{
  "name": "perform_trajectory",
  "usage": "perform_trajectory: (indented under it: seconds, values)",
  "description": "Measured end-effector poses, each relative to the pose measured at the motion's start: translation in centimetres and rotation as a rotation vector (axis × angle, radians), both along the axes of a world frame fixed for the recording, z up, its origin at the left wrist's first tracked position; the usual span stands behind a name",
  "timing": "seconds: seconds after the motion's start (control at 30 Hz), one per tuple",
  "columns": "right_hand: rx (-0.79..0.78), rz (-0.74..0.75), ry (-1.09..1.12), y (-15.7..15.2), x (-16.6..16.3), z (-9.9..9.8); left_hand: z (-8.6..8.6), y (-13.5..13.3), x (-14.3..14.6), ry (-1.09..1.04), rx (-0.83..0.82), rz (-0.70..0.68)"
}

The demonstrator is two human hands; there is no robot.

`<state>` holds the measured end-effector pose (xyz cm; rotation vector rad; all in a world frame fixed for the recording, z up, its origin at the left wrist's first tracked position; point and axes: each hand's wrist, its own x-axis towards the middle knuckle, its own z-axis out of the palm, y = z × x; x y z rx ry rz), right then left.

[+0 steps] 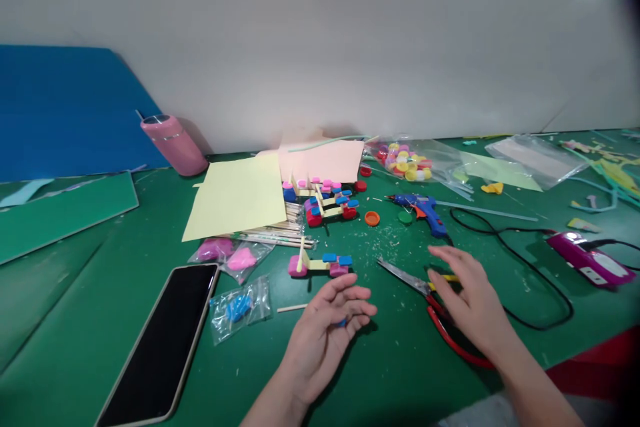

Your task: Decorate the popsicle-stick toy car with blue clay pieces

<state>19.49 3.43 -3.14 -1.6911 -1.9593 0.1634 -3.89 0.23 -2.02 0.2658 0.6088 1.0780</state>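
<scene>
My left hand (330,327) is palm-up near the front middle, fingers curled around a small blue piece, perhaps clay (341,323), mostly hidden by them. Just beyond its fingertips stands a small model car (320,265) with pink wheels, a pale stick frame and two blue blocks on top. To the right, my right hand (467,300) has thumb and fingers apart, hovering over or touching the handles of what look like scissors (407,275), red and yellow handled. Left of my left hand lie a thin stick (291,308) and a zip bag of blue clay (240,308).
Two more model cars (333,207) stand behind, beside yellow paper (240,197). A blue glue gun (420,209) trails a black cord to a purple device (590,259). A phone (160,347) lies left; a pink tumbler (175,145) and a bag of bottle caps (405,160) are farther back.
</scene>
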Motion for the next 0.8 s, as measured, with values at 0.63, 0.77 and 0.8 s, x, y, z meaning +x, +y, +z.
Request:
perform_trajectory:
  seconds: [0.63,0.77,0.8]
  values:
    - [0.172,0.062,-0.061,0.1,0.1,-1.1,-0.3,0.1,0.1,-0.021,-0.011,0.016]
    - [0.148,0.166,0.234,-2.2,-5.9,1.3,-0.1,0.0,0.2,-0.084,-0.019,0.007]
    - [0.143,0.236,0.276,-2.5,-7.5,1.8,-0.1,0.0,0.3,-0.101,-0.016,0.009]
